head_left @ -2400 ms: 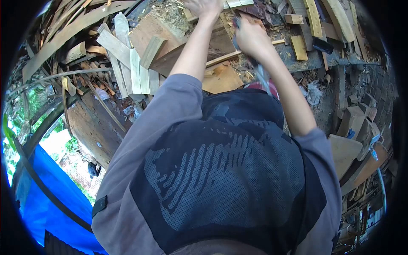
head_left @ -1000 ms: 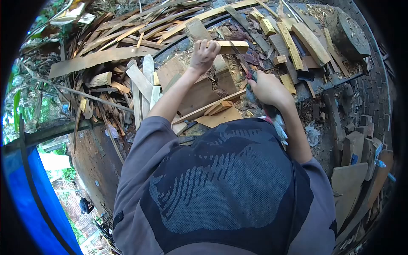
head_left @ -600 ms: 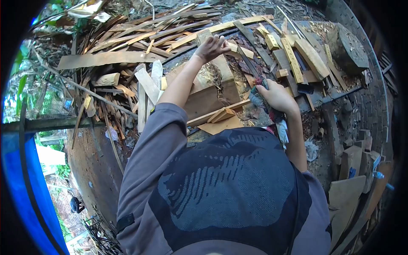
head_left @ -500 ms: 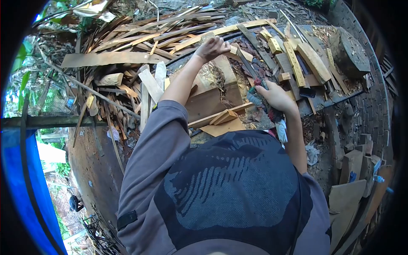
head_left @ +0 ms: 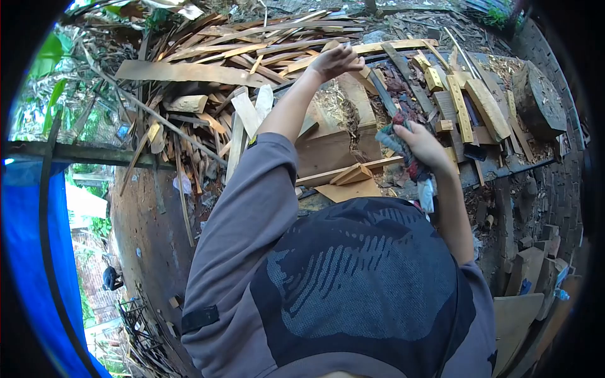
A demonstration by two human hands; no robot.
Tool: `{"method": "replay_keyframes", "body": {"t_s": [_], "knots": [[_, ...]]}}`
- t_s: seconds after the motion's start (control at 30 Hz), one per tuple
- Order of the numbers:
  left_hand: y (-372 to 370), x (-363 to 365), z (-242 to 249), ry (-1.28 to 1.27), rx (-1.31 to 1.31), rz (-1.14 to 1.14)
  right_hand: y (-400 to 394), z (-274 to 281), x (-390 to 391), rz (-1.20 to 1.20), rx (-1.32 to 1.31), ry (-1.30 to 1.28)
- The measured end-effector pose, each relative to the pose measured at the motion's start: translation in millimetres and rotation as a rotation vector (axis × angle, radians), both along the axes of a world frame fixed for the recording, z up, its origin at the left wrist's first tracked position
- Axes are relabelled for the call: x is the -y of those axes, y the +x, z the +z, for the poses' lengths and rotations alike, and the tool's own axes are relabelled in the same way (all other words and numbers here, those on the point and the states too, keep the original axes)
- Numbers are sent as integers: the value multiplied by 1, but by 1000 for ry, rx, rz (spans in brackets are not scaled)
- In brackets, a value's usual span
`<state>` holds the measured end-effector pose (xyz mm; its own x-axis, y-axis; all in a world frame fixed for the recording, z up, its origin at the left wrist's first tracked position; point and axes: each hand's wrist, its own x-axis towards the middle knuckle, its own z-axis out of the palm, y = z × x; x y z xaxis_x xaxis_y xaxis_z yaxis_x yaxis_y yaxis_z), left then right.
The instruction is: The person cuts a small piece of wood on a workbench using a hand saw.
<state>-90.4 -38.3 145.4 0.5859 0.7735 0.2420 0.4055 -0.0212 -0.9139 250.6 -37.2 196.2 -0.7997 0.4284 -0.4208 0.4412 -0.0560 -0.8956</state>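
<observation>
My left hand (head_left: 338,62) is raised over the far end of a thick wooden block (head_left: 343,148). Its fingers are curled; what they hold, if anything, I cannot make out. Shavings (head_left: 337,101) lie on the block's top. To the right, my right hand (head_left: 423,145) is wrapped around the cloth-bound handle (head_left: 413,165) of a tool with a long, dark blade (head_left: 382,91). The wrapping is red, teal and white, and the blade points away toward my left hand. In front of the block, a small wood wedge (head_left: 351,174) rests by a thin strip.
Long offcuts (head_left: 252,50) are heaped at the far left. Yellow drilled wood strips (head_left: 460,110), a dark phone-like object (head_left: 474,152) and a tree stump (head_left: 539,101) are on the right. Boards (head_left: 517,324) lean at lower right, and a blue tarp (head_left: 25,233) hangs left.
The whole view has shifted, so the scene sits farther right. My left hand is slightly farther forward relative to the block. My right hand keeps its grip on the tool's wrapped handle.
</observation>
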Motion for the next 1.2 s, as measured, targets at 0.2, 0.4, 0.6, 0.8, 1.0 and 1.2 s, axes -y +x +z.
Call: {"method": "replay_keyframes", "body": {"t_s": [0.2,0.4,0.6,0.8,1.0,1.2], "knots": [[-21,0,58,-49,-127,-203,44,46,-6,22,-53,-180],[-17,10,89,-33,-97,-243,49,81,-6,45,-34,-236],[-15,23,77,-28,-62,-241,52,87,-25,104,41,-390],[-1,24,50,-77,-48,-257,34,103,-64,103,296,-322],[-4,22,60,-8,-12,-247,20,151,-90,52,433,-286],[-15,33,64,15,21,-227,9,145,-92,146,493,-103]]}}
